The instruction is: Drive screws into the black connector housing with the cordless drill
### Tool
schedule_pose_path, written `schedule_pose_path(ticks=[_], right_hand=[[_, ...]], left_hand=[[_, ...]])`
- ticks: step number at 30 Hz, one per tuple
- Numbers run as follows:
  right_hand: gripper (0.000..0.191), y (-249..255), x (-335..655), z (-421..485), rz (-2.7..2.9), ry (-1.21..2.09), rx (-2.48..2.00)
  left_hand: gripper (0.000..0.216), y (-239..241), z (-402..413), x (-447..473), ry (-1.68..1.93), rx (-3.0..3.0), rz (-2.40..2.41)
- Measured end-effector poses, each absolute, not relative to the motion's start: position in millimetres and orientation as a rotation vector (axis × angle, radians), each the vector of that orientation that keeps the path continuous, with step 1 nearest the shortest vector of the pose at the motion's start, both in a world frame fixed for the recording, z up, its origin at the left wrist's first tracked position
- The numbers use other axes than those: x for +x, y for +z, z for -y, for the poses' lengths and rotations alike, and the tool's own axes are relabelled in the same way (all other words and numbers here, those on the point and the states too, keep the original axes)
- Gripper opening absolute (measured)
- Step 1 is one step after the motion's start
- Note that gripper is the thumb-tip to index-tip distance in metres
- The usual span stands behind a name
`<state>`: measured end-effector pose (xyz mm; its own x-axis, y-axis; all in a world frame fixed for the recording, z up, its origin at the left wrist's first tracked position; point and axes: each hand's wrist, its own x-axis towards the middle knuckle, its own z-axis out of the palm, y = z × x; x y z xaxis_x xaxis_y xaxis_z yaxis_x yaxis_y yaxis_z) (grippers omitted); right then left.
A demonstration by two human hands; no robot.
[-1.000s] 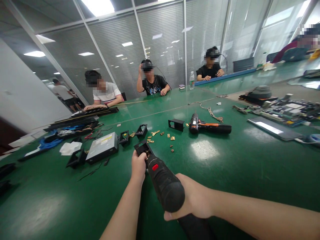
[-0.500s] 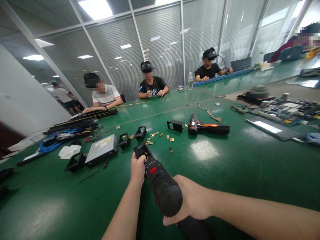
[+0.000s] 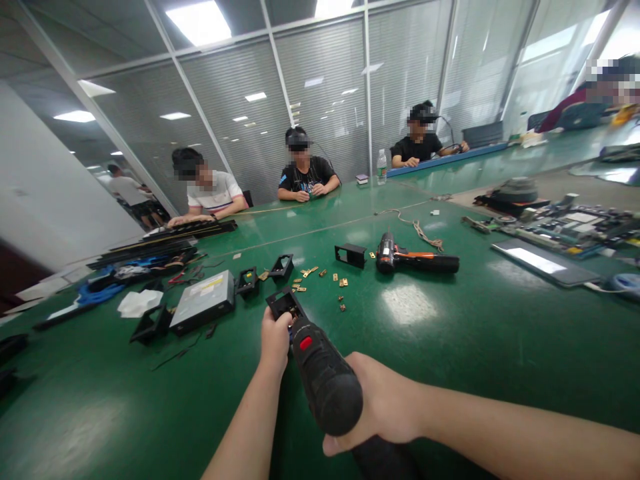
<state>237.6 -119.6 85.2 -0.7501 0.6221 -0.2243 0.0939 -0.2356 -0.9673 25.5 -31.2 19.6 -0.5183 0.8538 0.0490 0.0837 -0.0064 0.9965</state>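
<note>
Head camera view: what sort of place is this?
Probably an office or meeting room used as a workshop: glass partition, shared green table, and a power tool in the right hand.

Green table [image 3: 475, 347] beneath orange-black drill [image 3: 419, 260], silver box [image 3: 203, 301], brass pieces [image 3: 343, 283].

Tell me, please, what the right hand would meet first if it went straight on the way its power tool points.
Probably the black frame in the left hand: the power tool in the right hand points towards it, though the tip is hidden and depth unclear.
</note>
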Motion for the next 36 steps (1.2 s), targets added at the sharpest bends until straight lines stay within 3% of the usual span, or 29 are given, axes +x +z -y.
schedule_pose_path(ticks=[19, 27, 36], right_hand=[[0.037, 81.4, 235.5, 121.4, 1.649, 2.036, -0.859], [0.038, 86.1, 238.0, 118.7, 1.657, 2.07, -0.88], [0.037, 82.5, 237.5, 120.0, 1.701, 2.028, -0.898]], left_hand=[[0.014, 12.6, 28.4, 21.5, 1.612, 0.923, -1.567], [0.038, 23.6, 32.2, 28.8, 1.639, 0.852, -1.494], [0.048, 27.4, 33.1, 29.7, 1.645, 0.875, -1.51]])
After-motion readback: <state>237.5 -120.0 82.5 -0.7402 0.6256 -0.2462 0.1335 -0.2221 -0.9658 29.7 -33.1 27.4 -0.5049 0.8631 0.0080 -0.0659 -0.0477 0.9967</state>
